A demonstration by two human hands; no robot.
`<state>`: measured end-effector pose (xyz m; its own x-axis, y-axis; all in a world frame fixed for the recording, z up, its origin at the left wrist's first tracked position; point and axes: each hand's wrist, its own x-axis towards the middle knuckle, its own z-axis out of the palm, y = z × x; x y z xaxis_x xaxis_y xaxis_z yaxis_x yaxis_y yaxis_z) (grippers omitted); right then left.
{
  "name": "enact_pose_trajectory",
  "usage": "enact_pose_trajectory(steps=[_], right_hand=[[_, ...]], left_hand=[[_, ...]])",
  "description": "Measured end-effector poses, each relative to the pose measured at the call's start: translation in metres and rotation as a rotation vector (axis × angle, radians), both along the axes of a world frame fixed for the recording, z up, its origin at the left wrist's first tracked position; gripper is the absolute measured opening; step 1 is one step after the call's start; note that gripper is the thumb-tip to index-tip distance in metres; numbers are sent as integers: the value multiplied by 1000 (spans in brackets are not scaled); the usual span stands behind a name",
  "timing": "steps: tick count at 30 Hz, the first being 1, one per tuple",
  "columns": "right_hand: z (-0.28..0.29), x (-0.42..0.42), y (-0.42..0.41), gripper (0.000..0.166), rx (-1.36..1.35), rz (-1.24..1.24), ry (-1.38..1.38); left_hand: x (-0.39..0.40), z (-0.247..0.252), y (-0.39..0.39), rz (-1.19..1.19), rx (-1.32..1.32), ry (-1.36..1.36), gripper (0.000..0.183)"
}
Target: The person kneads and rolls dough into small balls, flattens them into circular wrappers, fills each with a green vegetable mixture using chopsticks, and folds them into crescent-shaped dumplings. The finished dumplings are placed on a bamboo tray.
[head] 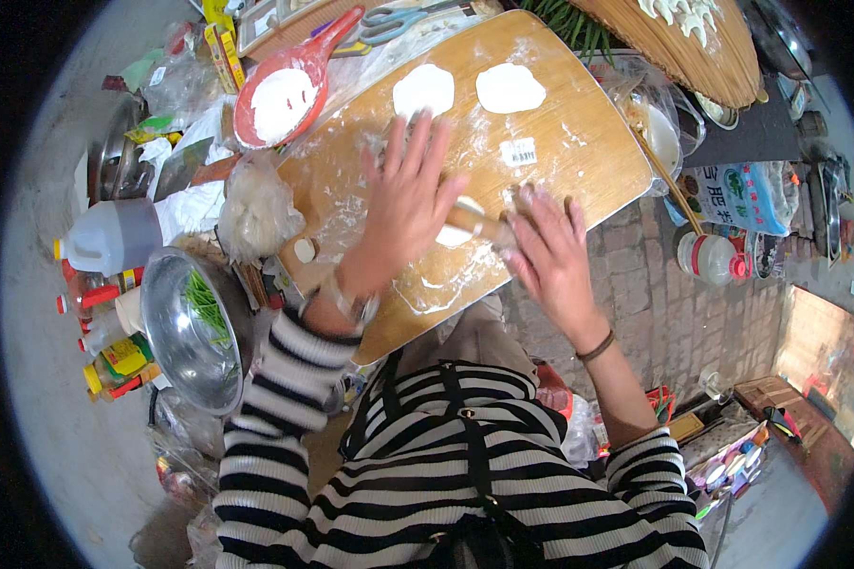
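A wooden rolling pin [481, 222] lies across a round of white dough [454, 235] on the floured wooden board [598, 153]. My left hand [407, 195] is flat with fingers outstretched, and the pin's left part runs beneath its palm. At the other end, my right hand [551, 256] rests its fingers over the pin; both hands blur slightly. Two flattened dough wrappers, one left [424, 89] and one right [511, 88], lie toward the far edge. A small dough piece [304, 250] sits by the board's left edge.
A red scoop [320, 67] of white flour [281, 103] stands at the far left. Nearby are a plastic bag [260, 206] and a steel bowl [185, 355] with chopped greens [206, 306]. A woven tray [683, 64] with shaped dough is far right; a plastic bottle [708, 259] lies right.
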<state>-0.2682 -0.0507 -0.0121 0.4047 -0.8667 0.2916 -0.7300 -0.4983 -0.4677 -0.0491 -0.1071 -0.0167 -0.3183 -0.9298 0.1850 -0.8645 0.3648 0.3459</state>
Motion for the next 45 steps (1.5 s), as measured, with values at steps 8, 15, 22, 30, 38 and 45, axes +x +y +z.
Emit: enact_pose_trajectory(steps=[8, 15, 22, 30, 38, 45], right_hand=[[7, 12, -14, 41, -6, 17, -30], [3, 4, 0, 44, 41, 91, 6], [5, 3, -16, 44, 27, 87, 5], [0, -7, 10, 42, 61, 100, 41], [0, 4, -40, 45, -1, 99, 17], [2, -12, 4, 45, 55, 142, 51]], left_hand=[[1, 1, -10, 53, -22, 84, 62], [8, 6, 28, 44, 84, -3, 63], [7, 15, 20, 124, 160, -73, 62], [13, 10, 51, 58, 110, -2, 62], [11, -2, -10, 171, -8, 13, 65], [16, 9, 61, 133, 126, -123, 61]])
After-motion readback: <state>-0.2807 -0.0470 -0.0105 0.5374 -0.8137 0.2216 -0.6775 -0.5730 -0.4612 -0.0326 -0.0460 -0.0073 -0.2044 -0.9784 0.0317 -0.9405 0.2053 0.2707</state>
